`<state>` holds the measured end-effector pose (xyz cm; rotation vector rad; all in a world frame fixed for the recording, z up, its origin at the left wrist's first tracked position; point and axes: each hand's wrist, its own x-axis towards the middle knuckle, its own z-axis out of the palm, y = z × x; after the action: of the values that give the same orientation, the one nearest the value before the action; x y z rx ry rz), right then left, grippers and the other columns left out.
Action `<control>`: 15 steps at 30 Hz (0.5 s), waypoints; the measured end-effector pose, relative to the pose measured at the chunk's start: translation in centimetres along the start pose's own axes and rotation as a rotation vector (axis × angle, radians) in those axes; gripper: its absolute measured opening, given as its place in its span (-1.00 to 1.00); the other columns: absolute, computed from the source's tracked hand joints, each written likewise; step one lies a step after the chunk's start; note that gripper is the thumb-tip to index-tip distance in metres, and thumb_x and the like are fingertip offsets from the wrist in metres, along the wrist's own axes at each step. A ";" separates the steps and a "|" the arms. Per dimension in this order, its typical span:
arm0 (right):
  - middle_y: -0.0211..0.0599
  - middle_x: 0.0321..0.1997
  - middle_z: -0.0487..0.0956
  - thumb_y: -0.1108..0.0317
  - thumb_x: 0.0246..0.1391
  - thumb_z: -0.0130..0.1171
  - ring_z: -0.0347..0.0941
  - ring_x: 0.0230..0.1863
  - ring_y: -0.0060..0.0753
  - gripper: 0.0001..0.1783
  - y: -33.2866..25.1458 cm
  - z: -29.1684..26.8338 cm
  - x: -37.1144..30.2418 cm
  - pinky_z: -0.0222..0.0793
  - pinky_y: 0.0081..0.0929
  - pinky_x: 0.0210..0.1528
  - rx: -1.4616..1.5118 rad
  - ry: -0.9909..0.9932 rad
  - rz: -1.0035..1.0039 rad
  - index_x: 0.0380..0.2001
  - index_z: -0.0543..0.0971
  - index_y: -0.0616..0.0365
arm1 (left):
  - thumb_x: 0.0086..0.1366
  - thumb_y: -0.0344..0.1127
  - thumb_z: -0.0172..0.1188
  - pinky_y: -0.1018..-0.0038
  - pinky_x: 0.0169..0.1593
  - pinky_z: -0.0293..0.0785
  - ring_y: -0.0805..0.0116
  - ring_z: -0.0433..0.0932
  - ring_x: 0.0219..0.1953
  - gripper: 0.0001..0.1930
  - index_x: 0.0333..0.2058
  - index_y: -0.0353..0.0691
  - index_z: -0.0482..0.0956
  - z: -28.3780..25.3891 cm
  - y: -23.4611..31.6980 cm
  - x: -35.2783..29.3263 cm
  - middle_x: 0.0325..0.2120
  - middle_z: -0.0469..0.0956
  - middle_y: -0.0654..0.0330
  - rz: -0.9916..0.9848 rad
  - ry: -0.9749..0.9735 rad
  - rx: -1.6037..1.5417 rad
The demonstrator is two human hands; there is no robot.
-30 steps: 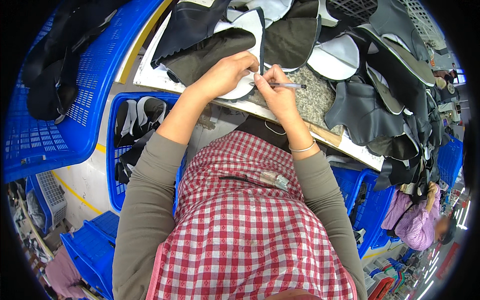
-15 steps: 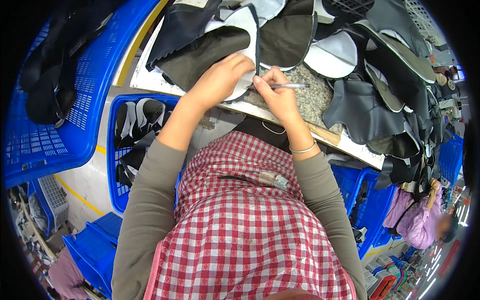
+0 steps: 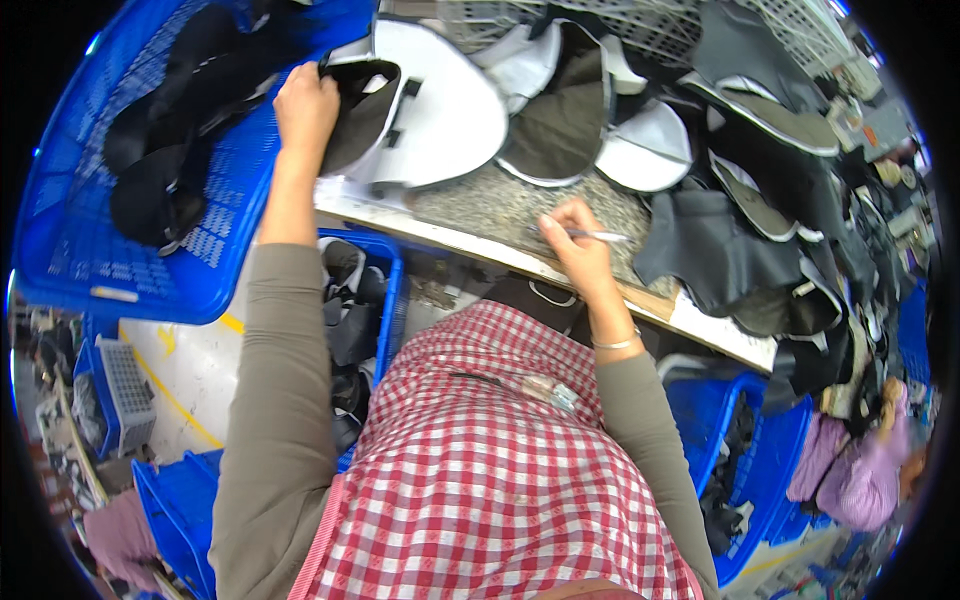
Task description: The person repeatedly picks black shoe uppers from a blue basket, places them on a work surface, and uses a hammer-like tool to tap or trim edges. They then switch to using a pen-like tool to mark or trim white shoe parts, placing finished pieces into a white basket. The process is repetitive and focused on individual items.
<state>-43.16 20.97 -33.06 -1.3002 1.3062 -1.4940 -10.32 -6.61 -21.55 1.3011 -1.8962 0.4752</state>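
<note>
My left hand point(image 3: 308, 110) is up at the left end of the worktable, its fingers closed on the edge of a dark-lined shoe upper point(image 3: 365, 125). Beside that upper lies a broad white piece point(image 3: 445, 105) with small black tabs along its edge. Over the table's front part, my right hand point(image 3: 578, 245) pinches a slim pen point(image 3: 604, 237), which points out to the right. More uppers with olive-brown linings point(image 3: 560, 120) and a white-lined one point(image 3: 648, 148) lie behind the right hand.
A large blue basket point(image 3: 90, 270) with black pieces stands at the left. Another blue crate point(image 3: 392, 310) holds uppers below the table edge point(image 3: 480, 250). Black uppers point(image 3: 715, 240) are heaped on the right. Blue crates point(image 3: 765, 450) and a co-worker in pink point(image 3: 865, 480) are at the lower right.
My left hand has moved left and away from the right hand, taking the shoe upper with it. The right hand keeps the pen, slightly lower in the picture. The view has shifted.
</note>
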 end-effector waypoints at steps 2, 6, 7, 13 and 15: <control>-0.55 -0.39 0.50 0.33 0.24 0.36 0.40 -0.35 -0.70 -0.79 0.1 0.0 -0.2 0.35 -0.61 -0.26 -0.045 0.013 0.004 -0.34 0.50 0.11 | 0.23 -0.33 0.25 0.06 -0.12 0.58 -0.15 0.64 -0.22 -0.81 -0.24 -0.30 0.67 -1.2 1.5 1.1 -0.32 0.66 -0.08 0.012 0.218 -0.074; -0.54 -0.41 0.43 0.41 0.28 0.30 0.30 -0.39 -0.72 -0.80 0.0 -0.1 -0.5 0.23 -0.64 -0.34 -0.083 0.006 -0.051 -0.36 0.46 0.14 | 0.28 -0.45 0.16 0.06 -0.15 0.60 -0.16 0.65 -0.18 -0.88 -0.20 -0.22 0.58 -0.2 8.5 -1.8 -0.32 0.60 -0.13 -0.109 -0.043 -0.207; -0.55 -0.44 0.42 0.41 0.29 0.29 0.28 -0.41 -0.73 -0.80 -0.1 -0.3 -0.6 0.21 -0.65 -0.35 -0.089 -0.011 -0.040 -0.36 0.45 0.14 | 0.28 -0.45 0.20 0.05 -0.07 0.59 -0.18 0.63 -0.10 -0.80 -0.11 -0.25 0.56 0.7 9.6 -2.8 -0.24 0.61 -0.15 -0.047 -0.312 -0.260; -0.59 -0.46 0.35 0.44 0.31 0.25 0.19 -0.44 -0.76 -0.79 0.2 -0.8 -0.9 0.12 -0.67 -0.38 -0.089 -0.005 0.032 -0.36 0.40 0.12 | 0.41 -0.41 0.24 0.52 -0.25 0.70 0.43 0.67 -0.08 -0.70 0.09 -0.09 0.67 0.4 -1.4 -5.4 -0.05 0.66 0.23 -0.228 -0.220 -1.137; -0.60 -0.47 0.35 0.43 0.31 0.25 0.18 -0.45 -0.77 -0.78 0.4 -1.0 -1.1 0.10 -0.68 -0.39 -0.127 0.011 0.034 -0.36 0.39 0.12 | 0.31 -0.42 0.32 0.35 -0.04 0.63 0.21 0.66 -0.09 -0.71 0.01 -0.12 0.69 -2.6 -10.7 -3.7 -0.05 0.64 0.08 -0.261 0.092 -0.644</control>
<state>-44.00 22.13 -33.59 -1.3442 1.4436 -1.4158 1.04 -6.97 -23.97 1.0393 -1.5787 -0.2005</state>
